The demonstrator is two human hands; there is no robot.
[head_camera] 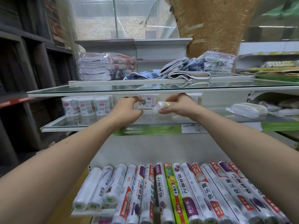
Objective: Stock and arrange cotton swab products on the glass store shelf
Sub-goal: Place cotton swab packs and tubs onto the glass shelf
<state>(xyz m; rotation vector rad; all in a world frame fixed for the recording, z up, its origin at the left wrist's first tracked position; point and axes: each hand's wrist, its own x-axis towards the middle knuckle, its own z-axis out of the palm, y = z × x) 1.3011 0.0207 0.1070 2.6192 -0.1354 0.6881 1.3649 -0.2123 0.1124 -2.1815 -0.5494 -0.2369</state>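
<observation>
At the frame's centre, both arms reach onto the middle glass shelf [53,125]. The left hand [129,109] curls its fingers around a box of cotton swabs [148,102] standing on the shelf. The right hand [179,105] pinches a flat clear pack of cotton swabs [165,105], tilted, just beside that box. Round cotton swab tubs [85,105] stand left.

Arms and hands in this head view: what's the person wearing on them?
Nothing that shows. Both forearms are bare up to the picture's edges, with no sleeve or cuff in view. The left hand and right hand wear no gloves, and neither wrist carries a watch or bracelet. Rings cannot be ruled out; the fingers are blurred.
</observation>
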